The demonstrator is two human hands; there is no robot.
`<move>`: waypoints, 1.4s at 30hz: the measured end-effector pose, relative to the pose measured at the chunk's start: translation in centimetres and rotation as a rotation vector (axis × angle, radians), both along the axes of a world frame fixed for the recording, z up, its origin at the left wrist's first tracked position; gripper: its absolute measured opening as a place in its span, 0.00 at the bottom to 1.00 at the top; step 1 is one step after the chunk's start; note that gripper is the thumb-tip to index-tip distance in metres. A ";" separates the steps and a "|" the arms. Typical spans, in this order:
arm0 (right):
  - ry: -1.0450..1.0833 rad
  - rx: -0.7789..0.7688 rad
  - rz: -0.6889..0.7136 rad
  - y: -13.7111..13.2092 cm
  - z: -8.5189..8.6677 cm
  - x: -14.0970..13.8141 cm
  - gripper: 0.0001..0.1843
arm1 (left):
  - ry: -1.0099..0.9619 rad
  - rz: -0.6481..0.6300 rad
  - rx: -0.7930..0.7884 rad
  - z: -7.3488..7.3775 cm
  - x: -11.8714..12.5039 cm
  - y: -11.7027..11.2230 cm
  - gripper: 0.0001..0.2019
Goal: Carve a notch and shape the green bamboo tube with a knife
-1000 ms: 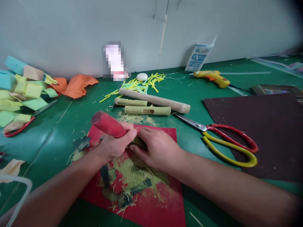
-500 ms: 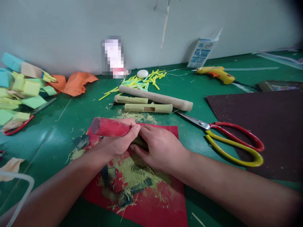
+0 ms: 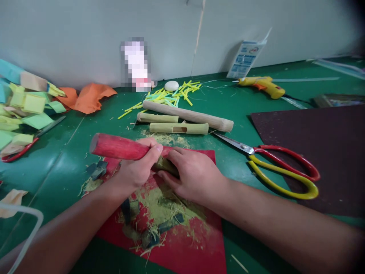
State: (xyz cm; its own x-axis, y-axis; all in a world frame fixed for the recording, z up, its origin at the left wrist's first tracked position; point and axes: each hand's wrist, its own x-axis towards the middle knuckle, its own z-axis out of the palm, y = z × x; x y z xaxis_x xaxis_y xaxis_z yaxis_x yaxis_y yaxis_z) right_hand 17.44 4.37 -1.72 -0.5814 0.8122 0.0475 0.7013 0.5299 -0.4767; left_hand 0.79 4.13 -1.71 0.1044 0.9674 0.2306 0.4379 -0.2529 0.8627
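Observation:
My left hand [image 3: 139, 163] is wrapped round a tool's red wooden handle [image 3: 119, 146]; the tool's working end is hidden. Beside it my right hand [image 3: 196, 173] presses down on a short greenish bamboo piece [image 3: 165, 165], mostly covered by the fingers. Both hands are over a red sheet [image 3: 199, 243] strewn with yellowish dust, fibres and dark scraps [image 3: 171, 223]. Just beyond the hands lie a bamboo tube with a cut-out notch [image 3: 195, 128], another bamboo piece [image 3: 159, 118] and a long pale stick [image 3: 188, 113].
Large scissors [image 3: 279, 150] with red and yellow handles lie right of the hands, partly over a dark board [image 3: 313, 133]. A yellow glue gun [image 3: 265, 85] is behind. Yellow straw pieces [image 3: 162, 96] and a white oval object [image 3: 171, 86] sit near the wall. Folded papers [image 3: 31, 102] pile up left.
My left hand has drawn the red handle to the left, showing more of the bamboo piece between my hands. My right hand stays nearly in place. The view has shifted slightly.

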 end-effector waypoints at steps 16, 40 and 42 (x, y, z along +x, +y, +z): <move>0.052 -0.028 0.053 0.2 -0.1 0.1 0.18 | 0.187 -0.122 -0.049 0.7 -0.1 0.0 0.17; 0.018 0.022 0.078 0.3 -0.2 0.1 0.18 | 0.140 -0.131 -0.037 0.4 -0.2 0.0 0.17; 0.001 0.046 0.065 0.3 -0.3 0.2 0.17 | 0.083 -0.099 -0.020 0.1 -0.2 -0.1 0.17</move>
